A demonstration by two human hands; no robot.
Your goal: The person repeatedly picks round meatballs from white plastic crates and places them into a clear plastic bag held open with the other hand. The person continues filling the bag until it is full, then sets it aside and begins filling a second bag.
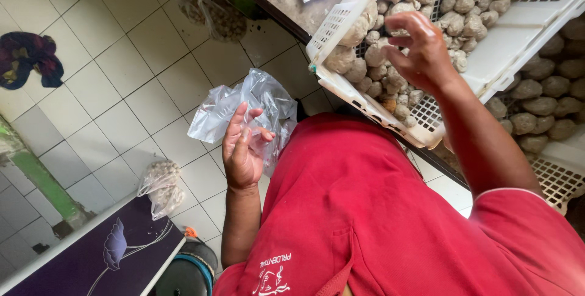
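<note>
Tiled floor below bag-pinching left hand

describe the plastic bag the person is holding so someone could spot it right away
Start at the red shirt filling the lower middle of the view, then follow the left hand raised beside it over the pale tiled floor. The crumpled clear plastic bag sits in that hand's grip. Unlike the filled clear bag lower left, it looks empty and is held up.

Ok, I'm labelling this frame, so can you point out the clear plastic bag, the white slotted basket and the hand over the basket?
clear plastic bag (pixel 268 98): head view, on its crumpled upper part.
white slotted basket (pixel 334 26): head view, on its near slotted wall.
right hand (pixel 420 49): head view, on the middle of the hand.
</note>
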